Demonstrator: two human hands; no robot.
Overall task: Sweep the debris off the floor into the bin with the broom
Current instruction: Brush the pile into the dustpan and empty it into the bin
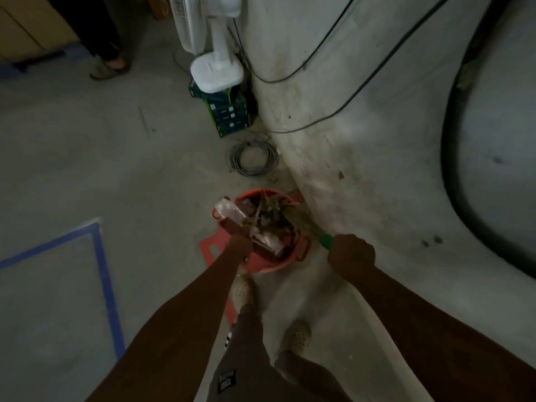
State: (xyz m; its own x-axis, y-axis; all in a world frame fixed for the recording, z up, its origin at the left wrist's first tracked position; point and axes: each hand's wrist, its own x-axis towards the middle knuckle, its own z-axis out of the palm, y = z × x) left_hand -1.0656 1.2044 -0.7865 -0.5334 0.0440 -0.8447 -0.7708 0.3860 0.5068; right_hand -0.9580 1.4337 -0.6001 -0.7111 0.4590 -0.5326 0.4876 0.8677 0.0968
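A red round bin [303, 249] stands on the concrete floor against the wall, heaped with debris [269, 224] and a clear plastic wrapper [227, 208]. My left hand [239, 248] is closed on a dark red flat scoop [230, 226], seemingly a dustpan, tilted over the bin's left rim. My right hand [352, 253] grips the green handle of the broom [326, 240]. The broom's brown bristles [298, 220] lie across the bin's top right, touching the debris.
A grey cable coil [252, 158] lies beyond the bin. Farther back, a white fan [216, 71] sits on green boxes [230, 114]. A stained wall with black cables [348, 97] runs along the right. Another person's feet [110, 66] stand far left. Blue tape [107, 285] and red tape [210, 249] mark the floor.
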